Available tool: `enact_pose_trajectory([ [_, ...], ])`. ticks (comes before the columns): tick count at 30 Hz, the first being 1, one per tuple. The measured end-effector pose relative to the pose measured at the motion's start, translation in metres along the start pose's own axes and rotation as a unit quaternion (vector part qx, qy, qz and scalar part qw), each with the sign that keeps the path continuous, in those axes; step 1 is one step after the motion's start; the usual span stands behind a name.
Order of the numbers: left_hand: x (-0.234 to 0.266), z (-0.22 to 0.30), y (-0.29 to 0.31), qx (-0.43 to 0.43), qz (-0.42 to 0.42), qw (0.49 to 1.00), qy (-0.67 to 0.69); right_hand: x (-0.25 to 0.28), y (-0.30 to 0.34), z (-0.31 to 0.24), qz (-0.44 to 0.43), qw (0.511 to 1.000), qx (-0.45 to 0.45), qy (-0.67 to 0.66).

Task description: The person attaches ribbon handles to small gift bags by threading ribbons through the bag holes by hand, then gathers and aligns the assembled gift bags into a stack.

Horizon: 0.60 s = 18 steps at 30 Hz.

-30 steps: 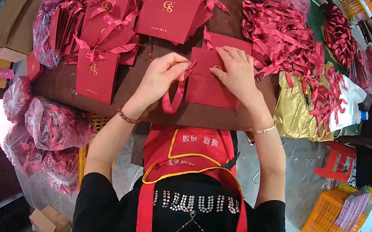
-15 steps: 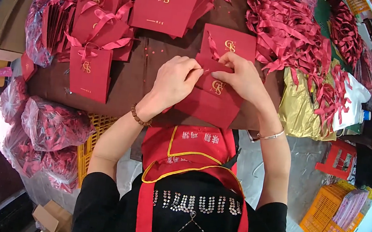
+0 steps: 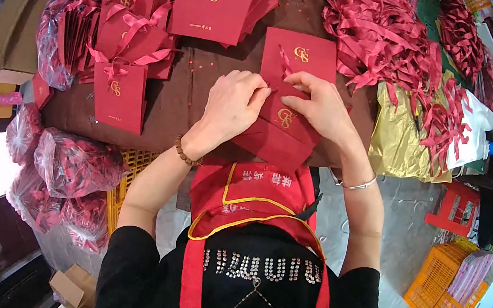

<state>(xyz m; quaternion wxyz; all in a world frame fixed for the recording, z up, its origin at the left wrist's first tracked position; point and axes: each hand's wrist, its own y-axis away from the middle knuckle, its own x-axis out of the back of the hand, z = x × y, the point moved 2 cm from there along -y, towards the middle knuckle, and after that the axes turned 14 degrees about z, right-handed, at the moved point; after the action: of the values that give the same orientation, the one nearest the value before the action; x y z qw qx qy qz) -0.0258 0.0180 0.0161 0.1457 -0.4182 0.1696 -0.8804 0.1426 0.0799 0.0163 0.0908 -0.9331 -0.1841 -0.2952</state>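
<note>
A dark red paper bag (image 3: 289, 133) with a gold emblem lies at the table's front edge, tilted, over other red bag panels. At its top edge, my left hand (image 3: 234, 104) is closed, thumb and forefinger pinched on the bag; the fingertips partly cover what lies between them. My right hand (image 3: 320, 106) rests over the bag's upper right, its thumb and forefinger apart with a gap between them. Just beyond lies another red paper bag (image 3: 319, 54), with a short ribbon end (image 3: 285, 60) at its lower left.
Finished-looking bags with ribbon handles (image 3: 118, 96) stand at left, with a bag stack (image 3: 210, 15) behind. Heaped red ribbons (image 3: 380, 34) and gold wrapping (image 3: 398, 143) lie at right. Clear sacks (image 3: 80, 166) sit below left; orange crates (image 3: 436, 275) stand below right.
My right thumb and forefinger have drawn slightly apart and back from the bag's top edge. The left hand keeps its pinch. The whole view has shifted a little.
</note>
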Motion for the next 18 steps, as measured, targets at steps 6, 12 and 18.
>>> enact_pose_trajectory([
  [6, 0.000, -0.002, 0.001, 0.016, 0.008, 1.000, 0.024, 0.003, 0.004, -0.005, -0.013, 0.999, -0.027, -0.035],
  [12, 0.004, -0.008, 0.001, 0.160, -0.027, 0.976, 0.142, 0.003, 0.005, 0.005, -0.067, 0.989, -0.053, -0.120],
  [18, 0.004, 0.005, 0.004, 0.016, -0.010, 1.000, 0.007, 0.001, 0.007, -0.001, -0.064, 0.987, -0.064, -0.131],
])
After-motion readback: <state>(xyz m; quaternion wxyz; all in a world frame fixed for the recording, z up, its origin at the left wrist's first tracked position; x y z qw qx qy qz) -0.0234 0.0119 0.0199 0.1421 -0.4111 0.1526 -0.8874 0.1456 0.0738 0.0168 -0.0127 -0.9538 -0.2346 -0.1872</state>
